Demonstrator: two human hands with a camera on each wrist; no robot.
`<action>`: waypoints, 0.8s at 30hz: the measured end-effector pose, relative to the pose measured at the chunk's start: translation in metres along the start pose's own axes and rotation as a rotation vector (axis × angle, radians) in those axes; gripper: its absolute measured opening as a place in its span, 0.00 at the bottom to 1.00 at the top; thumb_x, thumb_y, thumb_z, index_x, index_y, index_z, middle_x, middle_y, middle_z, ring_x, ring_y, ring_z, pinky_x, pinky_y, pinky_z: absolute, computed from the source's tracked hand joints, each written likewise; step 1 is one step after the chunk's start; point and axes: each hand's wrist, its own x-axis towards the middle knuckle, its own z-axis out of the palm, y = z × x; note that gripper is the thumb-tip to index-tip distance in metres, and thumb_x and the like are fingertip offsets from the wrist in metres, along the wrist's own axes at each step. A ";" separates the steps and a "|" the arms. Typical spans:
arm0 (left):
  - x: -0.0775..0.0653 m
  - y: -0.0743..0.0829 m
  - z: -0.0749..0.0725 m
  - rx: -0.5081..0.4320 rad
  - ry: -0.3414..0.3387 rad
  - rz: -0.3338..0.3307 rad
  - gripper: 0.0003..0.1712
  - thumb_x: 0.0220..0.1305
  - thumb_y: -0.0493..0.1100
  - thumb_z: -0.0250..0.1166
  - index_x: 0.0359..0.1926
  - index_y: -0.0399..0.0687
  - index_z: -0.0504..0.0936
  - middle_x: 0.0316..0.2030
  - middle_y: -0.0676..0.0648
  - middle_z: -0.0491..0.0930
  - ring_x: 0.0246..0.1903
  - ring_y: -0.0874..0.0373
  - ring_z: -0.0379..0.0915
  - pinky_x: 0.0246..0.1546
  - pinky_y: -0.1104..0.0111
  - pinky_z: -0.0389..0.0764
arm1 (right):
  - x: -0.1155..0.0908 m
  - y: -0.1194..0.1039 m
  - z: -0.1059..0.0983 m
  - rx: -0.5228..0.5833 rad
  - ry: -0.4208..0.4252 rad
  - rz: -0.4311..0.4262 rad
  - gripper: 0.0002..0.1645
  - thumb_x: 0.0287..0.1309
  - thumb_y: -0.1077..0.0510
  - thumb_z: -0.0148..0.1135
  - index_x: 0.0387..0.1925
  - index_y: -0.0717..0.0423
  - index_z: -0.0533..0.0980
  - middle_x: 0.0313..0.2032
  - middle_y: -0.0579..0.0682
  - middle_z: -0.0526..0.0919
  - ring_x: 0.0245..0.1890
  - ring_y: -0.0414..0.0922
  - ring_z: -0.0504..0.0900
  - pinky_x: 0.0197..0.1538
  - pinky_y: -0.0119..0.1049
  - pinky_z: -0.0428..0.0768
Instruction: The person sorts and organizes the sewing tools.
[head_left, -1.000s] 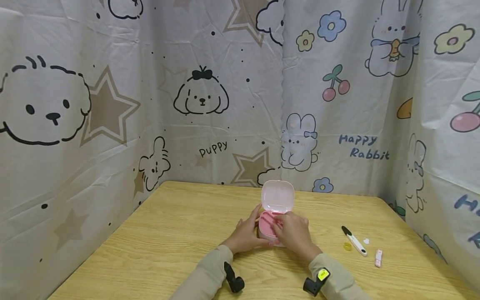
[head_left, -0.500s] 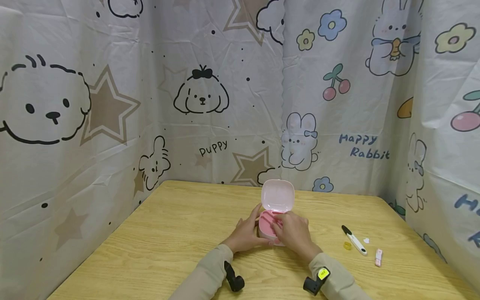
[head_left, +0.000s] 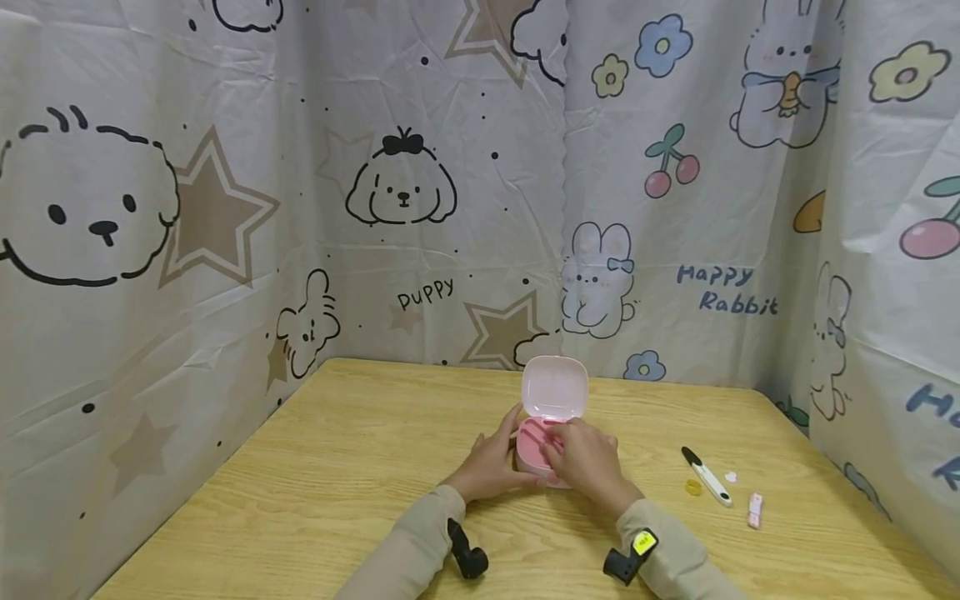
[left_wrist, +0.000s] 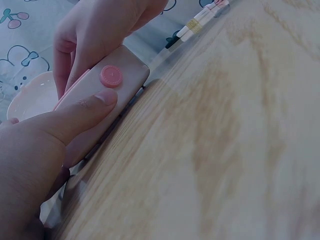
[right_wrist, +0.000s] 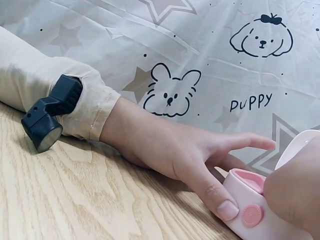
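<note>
Pink box (left_wrist: 131, 67) sits between the two hands on a wooden table (head_left: 360, 467), its hinged lid (head_left: 555, 387) standing open just beyond the grip. The left hand (head_left: 491, 465) grips the box's left side, thumb on the front wall touching or just beside a round pink button (left_wrist: 111, 76). The right hand (head_left: 588, 462) bends over the rim, fingertips down in the pink tray (head_left: 531, 443); how far apart they are, or whether they pinch anything, cannot be told. Left of the grip, wood surface runs broadly to the table's left edge; behind the lid, a shorter strip reaches the far edge. Right of the grip, well apart, lie a black-and-white tool (head_left: 707, 477), a yellow ring-shaped item (head_left: 693, 487) and a pink-and-white piece (head_left: 755, 511).
</note>
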 end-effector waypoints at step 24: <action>-0.001 0.001 -0.001 -0.012 0.002 0.008 0.71 0.54 0.62 0.80 0.84 0.54 0.41 0.75 0.45 0.66 0.72 0.52 0.62 0.71 0.32 0.40 | -0.001 0.004 -0.001 0.071 -0.025 0.002 0.18 0.59 0.49 0.75 0.48 0.52 0.87 0.40 0.48 0.82 0.41 0.48 0.80 0.39 0.50 0.72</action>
